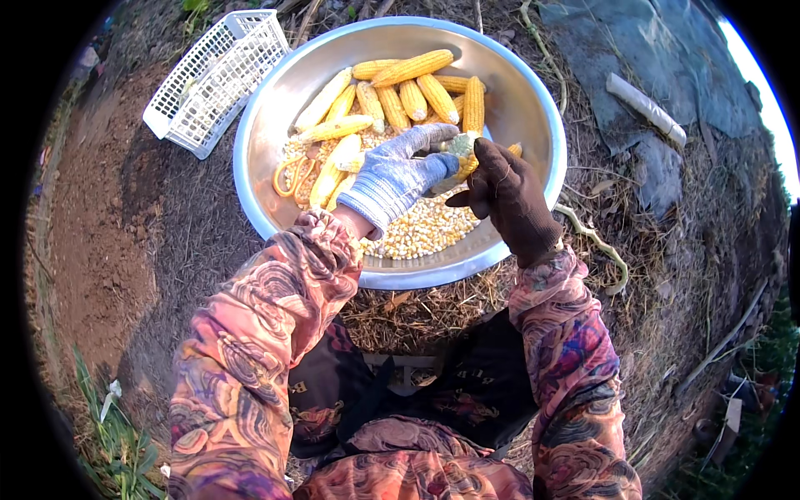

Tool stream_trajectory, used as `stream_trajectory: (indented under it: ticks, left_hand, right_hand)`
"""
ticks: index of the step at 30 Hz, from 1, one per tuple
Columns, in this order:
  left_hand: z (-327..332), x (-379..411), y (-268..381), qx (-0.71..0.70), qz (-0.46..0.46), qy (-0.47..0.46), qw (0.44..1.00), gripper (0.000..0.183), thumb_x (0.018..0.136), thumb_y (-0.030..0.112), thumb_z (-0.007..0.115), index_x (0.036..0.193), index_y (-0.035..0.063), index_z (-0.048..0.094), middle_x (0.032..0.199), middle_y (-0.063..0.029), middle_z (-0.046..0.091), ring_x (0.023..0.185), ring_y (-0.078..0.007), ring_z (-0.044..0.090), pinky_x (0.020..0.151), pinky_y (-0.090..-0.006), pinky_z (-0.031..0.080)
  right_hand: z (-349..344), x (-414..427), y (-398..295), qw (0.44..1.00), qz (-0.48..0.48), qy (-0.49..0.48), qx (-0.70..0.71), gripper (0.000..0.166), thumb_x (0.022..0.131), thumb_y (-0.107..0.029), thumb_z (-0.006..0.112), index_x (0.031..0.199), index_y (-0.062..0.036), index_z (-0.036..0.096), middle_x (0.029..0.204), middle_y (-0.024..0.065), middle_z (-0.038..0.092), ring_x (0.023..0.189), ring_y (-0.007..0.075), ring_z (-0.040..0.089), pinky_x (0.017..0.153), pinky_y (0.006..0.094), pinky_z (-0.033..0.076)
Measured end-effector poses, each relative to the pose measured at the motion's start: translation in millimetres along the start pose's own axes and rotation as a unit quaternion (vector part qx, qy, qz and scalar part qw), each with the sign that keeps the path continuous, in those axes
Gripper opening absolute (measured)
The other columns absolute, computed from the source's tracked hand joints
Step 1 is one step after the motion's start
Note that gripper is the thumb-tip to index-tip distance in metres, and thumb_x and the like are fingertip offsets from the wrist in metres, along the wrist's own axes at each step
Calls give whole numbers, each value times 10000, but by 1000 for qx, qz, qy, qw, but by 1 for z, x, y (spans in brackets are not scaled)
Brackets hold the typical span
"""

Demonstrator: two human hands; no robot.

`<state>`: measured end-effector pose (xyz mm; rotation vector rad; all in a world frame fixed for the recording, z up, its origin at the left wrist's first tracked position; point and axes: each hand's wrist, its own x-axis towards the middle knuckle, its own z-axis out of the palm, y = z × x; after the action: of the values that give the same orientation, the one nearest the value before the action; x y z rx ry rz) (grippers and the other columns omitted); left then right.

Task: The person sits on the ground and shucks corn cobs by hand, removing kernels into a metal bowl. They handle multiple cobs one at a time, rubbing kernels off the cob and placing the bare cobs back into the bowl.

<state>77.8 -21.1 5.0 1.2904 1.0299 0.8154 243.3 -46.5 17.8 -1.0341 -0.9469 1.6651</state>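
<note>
A wide metal basin (394, 278) stands before me, with dried ears of corn (412, 67) piled at its far side and loose corn kernels (425, 228) over its bottom. My left hand (403, 165), in a grey-blue knit glove, grips a partly shelled corn cob (461, 147) above the kernels. My right hand (509, 194), in a brown glove, has its fingers against the cob's right side; its hold is partly hidden. Orange-handled scissors (294, 176) lie at the basin's left, beside several ears.
A white plastic basket (215, 81) lies beyond the basin's left rim. On the right are a grey-green sheet (644, 56), a pale roll or tube (647, 111) and a bent stalk (594, 244). Dry straw covers the ground between my knees and the basin.
</note>
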Motion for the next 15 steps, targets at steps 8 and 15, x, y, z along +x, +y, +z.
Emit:
stream_trajectory:
  ticks: [8,15]
  left_hand:
    - [12,-5,4,-229,-77,47,969,299,866,225,491,1080,17,473,1024,-139,514,837,-285,598,536,-399,579]
    - [13,-2,3,-31,-42,131,990,200,857,202,496,934,19,514,854,-118,570,784,-227,607,577,-337,550]
  right_hand:
    - [-2,0,3,899,-69,72,-427,562,736,-243,695,1218,-70,463,707,69,531,624,93,530,547,224,433]
    - [-1,11,28,952,-154,-7,-264,717,736,-185,693,1289,11,281,1002,163,540,902,192,569,752,265,474]
